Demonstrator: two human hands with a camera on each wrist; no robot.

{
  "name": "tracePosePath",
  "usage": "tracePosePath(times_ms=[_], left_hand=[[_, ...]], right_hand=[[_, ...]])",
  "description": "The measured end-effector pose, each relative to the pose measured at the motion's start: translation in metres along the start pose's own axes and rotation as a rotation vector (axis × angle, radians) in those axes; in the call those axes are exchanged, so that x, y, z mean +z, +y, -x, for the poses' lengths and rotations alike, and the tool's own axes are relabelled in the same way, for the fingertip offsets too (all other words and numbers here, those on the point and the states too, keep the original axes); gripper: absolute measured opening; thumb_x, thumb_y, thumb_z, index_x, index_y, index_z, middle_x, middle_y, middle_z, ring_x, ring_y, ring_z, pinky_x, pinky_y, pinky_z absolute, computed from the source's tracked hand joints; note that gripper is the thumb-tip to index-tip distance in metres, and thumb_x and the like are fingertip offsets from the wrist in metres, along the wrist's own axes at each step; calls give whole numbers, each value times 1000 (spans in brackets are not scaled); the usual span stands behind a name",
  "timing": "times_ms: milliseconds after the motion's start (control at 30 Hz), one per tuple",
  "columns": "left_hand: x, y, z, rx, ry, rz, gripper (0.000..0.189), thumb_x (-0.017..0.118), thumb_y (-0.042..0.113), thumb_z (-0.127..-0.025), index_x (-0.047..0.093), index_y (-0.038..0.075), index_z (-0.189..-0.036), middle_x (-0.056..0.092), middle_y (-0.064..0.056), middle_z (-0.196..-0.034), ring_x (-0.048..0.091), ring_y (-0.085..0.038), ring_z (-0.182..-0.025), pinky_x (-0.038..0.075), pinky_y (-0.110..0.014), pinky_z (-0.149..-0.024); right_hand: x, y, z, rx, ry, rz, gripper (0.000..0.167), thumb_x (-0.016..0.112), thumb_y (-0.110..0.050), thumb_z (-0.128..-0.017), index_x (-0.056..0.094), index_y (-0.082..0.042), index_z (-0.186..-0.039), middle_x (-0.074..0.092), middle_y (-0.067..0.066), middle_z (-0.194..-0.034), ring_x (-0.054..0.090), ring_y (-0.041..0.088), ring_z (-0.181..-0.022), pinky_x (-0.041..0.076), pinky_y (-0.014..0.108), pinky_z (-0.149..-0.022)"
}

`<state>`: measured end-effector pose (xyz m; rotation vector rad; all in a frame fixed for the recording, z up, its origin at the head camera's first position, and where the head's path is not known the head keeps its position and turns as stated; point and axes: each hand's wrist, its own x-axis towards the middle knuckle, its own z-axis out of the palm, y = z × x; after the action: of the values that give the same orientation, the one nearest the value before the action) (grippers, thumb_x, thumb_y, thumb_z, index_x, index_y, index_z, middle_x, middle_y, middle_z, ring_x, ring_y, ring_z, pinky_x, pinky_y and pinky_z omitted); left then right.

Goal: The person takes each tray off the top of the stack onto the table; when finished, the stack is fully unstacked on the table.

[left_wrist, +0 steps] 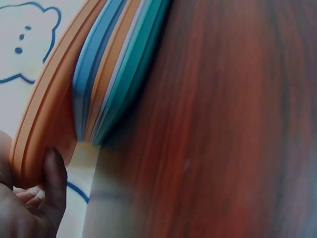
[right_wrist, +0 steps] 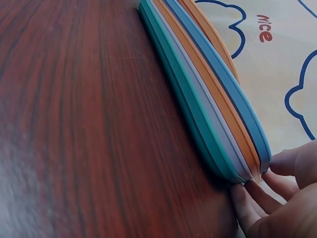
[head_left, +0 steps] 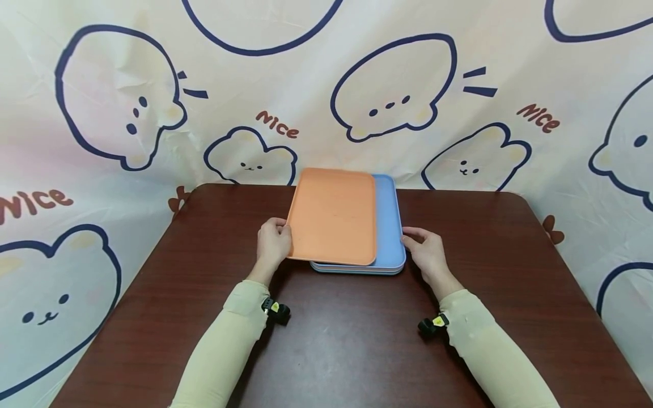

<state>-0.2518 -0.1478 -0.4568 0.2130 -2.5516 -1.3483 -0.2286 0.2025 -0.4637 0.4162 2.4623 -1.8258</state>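
Note:
An orange tray (head_left: pixel 334 218) lies over a stack of trays, shifted left so that a strip of the blue tray (head_left: pixel 389 226) shows on its right. My left hand (head_left: pixel 272 242) pinches the orange tray's left edge, thumb and fingers on either side of its rim. In the left wrist view a gap opens between this tray's rim and the blue tray (left_wrist: pixel 85 82). My right hand (head_left: pixel 425 252) holds the stack's right edge. Its fingertips (right_wrist: pixel 277 163) touch the trays' rims, among them an orange tray (right_wrist: pixel 218 106), a lavender tray (right_wrist: pixel 210 106) and a green tray (right_wrist: pixel 193 106).
The stack stands on a dark brown wooden table (head_left: pixel 331 340), near its back edge. Behind and at the sides hangs a pale cloth (head_left: pixel 245 85) with cartoon drawings. Each sleeve carries a small black wrist device (head_left: pixel 277 311).

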Motion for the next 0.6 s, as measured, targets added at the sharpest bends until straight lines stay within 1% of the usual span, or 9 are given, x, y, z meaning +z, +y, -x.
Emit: tracePosePath(times_ms=[133,233,400,533,600], left_hand=[[-12,-8,-3,-20,5,25,29,57,11,-105,73,-7,-120,78,-26,-98,72,-34,-84,49,-25,-65],[-21,-14,-4,-44,13,48,30,55,11,-105,72,-7,-122,78,-27,-101,71,-30,-81,49,-23,-64],[-40,-25,-6,-84,35,84,32,55,11,-106,71,-8,-125,77,-29,-107,66,-19,-76,49,-20,-62],[-55,-30,-8,-111,32,110,33,54,11,-107,68,-10,-127,76,-30,-111,64,-11,-72,51,-18,-60],[-63,-32,-10,-125,30,120,33,53,11,-107,68,-10,-128,76,-30,-111,63,-7,-69,51,-18,-58]], right_hand=[[1,1,0,9,0,-17,40,64,-18,-108,67,-5,-146,54,17,-159,56,26,-135,51,16,-89],[1,1,0,19,2,-28,40,65,-18,-108,67,-5,-145,55,16,-159,58,25,-133,51,15,-87],[-1,3,1,27,-10,-11,41,65,-21,-108,67,-4,-146,53,16,-161,57,26,-137,51,21,-96],[-3,4,1,28,-26,1,43,63,-23,-109,65,-3,-147,53,17,-161,58,27,-138,52,27,-104],[-3,3,0,26,-33,0,43,63,-23,-109,65,-2,-147,53,18,-160,59,27,-139,52,31,-109]])
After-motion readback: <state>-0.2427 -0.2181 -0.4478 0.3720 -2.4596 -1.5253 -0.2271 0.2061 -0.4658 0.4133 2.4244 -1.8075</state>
